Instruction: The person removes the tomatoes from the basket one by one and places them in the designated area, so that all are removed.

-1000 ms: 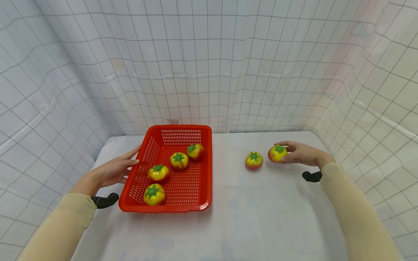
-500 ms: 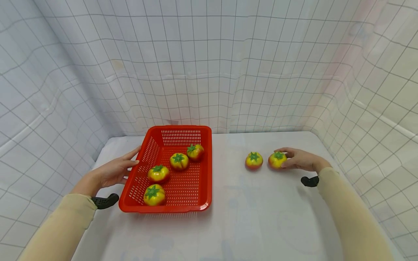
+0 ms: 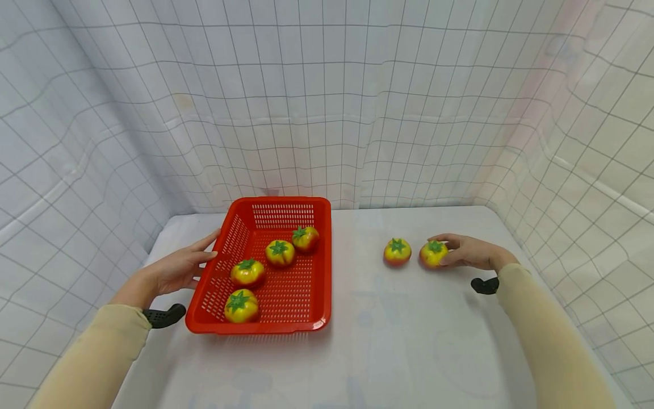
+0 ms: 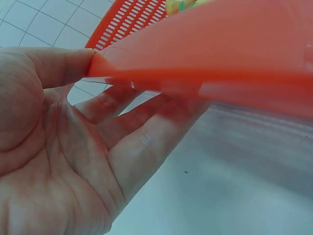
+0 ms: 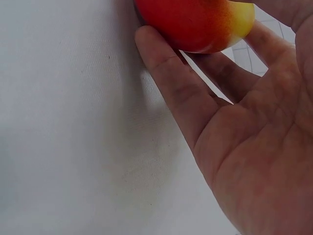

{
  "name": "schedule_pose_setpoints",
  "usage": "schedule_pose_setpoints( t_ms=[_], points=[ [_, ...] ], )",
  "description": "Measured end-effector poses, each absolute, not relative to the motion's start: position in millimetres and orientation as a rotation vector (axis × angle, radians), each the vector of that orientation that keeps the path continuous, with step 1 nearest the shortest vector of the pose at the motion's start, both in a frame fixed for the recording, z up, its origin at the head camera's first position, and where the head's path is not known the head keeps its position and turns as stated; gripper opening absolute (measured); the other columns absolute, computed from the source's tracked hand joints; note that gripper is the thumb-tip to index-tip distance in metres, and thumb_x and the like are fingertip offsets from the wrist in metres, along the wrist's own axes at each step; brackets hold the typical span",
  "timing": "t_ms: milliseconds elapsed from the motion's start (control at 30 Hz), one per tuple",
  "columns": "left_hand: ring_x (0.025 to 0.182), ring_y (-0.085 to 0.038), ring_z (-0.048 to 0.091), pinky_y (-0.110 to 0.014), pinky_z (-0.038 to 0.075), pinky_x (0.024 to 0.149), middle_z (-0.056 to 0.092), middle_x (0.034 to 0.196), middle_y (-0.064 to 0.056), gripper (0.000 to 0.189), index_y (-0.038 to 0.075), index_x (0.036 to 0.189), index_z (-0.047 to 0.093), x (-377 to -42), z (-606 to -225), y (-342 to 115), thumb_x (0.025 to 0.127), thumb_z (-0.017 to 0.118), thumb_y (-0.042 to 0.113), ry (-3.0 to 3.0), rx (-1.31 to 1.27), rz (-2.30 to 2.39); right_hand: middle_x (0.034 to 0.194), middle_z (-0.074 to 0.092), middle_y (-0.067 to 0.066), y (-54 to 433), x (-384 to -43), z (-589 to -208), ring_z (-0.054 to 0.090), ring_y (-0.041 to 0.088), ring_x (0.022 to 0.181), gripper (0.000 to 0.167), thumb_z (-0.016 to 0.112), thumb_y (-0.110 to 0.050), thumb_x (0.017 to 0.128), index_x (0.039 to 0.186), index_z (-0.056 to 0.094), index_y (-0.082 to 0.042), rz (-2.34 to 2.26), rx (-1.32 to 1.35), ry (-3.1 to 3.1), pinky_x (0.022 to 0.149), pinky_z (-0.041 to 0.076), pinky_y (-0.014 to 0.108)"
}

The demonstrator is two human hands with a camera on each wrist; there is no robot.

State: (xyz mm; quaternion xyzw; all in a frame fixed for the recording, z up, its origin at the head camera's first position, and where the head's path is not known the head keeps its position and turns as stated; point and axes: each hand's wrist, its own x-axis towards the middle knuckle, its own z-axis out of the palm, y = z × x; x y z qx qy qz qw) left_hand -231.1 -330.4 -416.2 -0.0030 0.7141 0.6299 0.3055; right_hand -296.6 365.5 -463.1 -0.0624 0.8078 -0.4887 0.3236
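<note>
My right hand (image 3: 470, 251) holds a red-and-yellow tomato (image 3: 433, 254) with a green star-shaped top, thumb on the near side and fingers behind. In the right wrist view that tomato (image 5: 190, 22) is close to the white surface; whether it touches is hard to tell. Just left of it sits a second tomato (image 3: 397, 252), a small gap between them. My left hand (image 3: 179, 270) grips the left rim of a red plastic basket (image 3: 322, 272). The left wrist view has the thumb on the basket's rim (image 4: 220, 54) and the fingers under it, their tips partly hidden.
Several similar tomatoes (image 3: 280, 253) lie inside the basket, along its left side and toward the back right corner. Beneath everything is a white table (image 3: 388, 341). White gridded curtains (image 3: 327, 113) stand at the back and both sides.
My right hand has come down and slightly nearer with the tomato, which is now level with the second one. The left hand and the basket have stayed in place.
</note>
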Motion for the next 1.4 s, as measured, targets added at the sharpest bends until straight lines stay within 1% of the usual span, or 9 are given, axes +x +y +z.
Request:
schedule_pose_setpoints(
  t_ms=[267, 533, 800, 1033, 1267, 1400],
  points=[
    [0.12, -0.036, 0.062, -0.057, 0.054, 0.093, 0.019, 0.164, -0.026, 0.076, 0.04, 0.163, -0.006, -231.0, -416.3, -329.9, 0.11, 0.047, 0.027, 1.879, -0.005, 1.673, 0.163, 0.021, 0.024, 365.3, -296.3, -464.0, 0.042, 0.032, 0.134, 0.077, 0.077, -0.016, 0.09, 0.157, 0.04, -0.015, -1.281, -0.173, 2.116, 0.109, 0.043, 0.039],
    [0.12, -0.036, 0.062, -0.057, 0.054, 0.093, 0.019, 0.164, -0.026, 0.075, 0.04, 0.163, -0.006, -230.7, -416.5, -330.4, 0.11, 0.046, 0.027, 1.887, -0.006, 1.666, 0.163, 0.024, 0.02, 364.4, -297.9, -464.9, 0.044, 0.03, 0.133, 0.081, 0.077, -0.013, 0.09, 0.159, 0.036, -0.013, -1.296, -0.195, 2.09, 0.106, 0.046, 0.035],
    [0.12, -0.035, 0.063, -0.057, 0.054, 0.093, 0.02, 0.164, -0.026, 0.075, 0.039, 0.163, -0.006, -230.9, -416.5, -330.6, 0.11, 0.046, 0.028, 1.895, -0.003, 1.659, 0.164, 0.025, 0.02, 363.4, -297.0, -464.6, 0.044, 0.03, 0.132, 0.081, 0.078, -0.015, 0.09, 0.16, 0.036, -0.014, -1.286, -0.193, 2.098, 0.107, 0.044, 0.038],
    [0.12, -0.036, 0.062, -0.057, 0.054, 0.093, 0.019, 0.164, -0.026, 0.075, 0.04, 0.163, -0.006, -230.8, -416.1, -330.6, 0.111, 0.046, 0.027, 1.894, -0.001, 1.655, 0.166, 0.021, 0.02, 362.5, -296.6, -463.6, 0.039, 0.032, 0.137, 0.084, 0.078, -0.015, 0.09, 0.161, 0.034, -0.015, -1.278, -0.2, 2.103, 0.109, 0.044, 0.04],
    [0.12, -0.036, 0.062, -0.057, 0.054, 0.093, 0.019, 0.164, -0.026, 0.075, 0.04, 0.163, -0.006, -231.2, -416.3, -330.6, 0.11, 0.046, 0.028, 1.896, 0.0, 1.655, 0.164, 0.022, 0.022, 363.7, -298.9, -465.3, 0.044, 0.032, 0.129, 0.083, 0.077, -0.014, 0.09, 0.161, 0.034, -0.016, -1.272, -0.195, 2.11, 0.101, 0.049, 0.038],
    [0.12, -0.036, 0.062, -0.057, 0.054, 0.093, 0.02, 0.164, -0.026, 0.075, 0.041, 0.163, -0.006, -231.7, -416.7, -330.9, 0.11, 0.046, 0.028, 1.897, 0.002, 1.656, 0.164, 0.021, 0.023, 364.0, -298.2, -464.5, 0.042, 0.033, 0.13, 0.082, 0.076, -0.014, 0.09, 0.161, 0.034, -0.016, -1.262, -0.192, 2.122, 0.101, 0.048, 0.037]
  ],
)
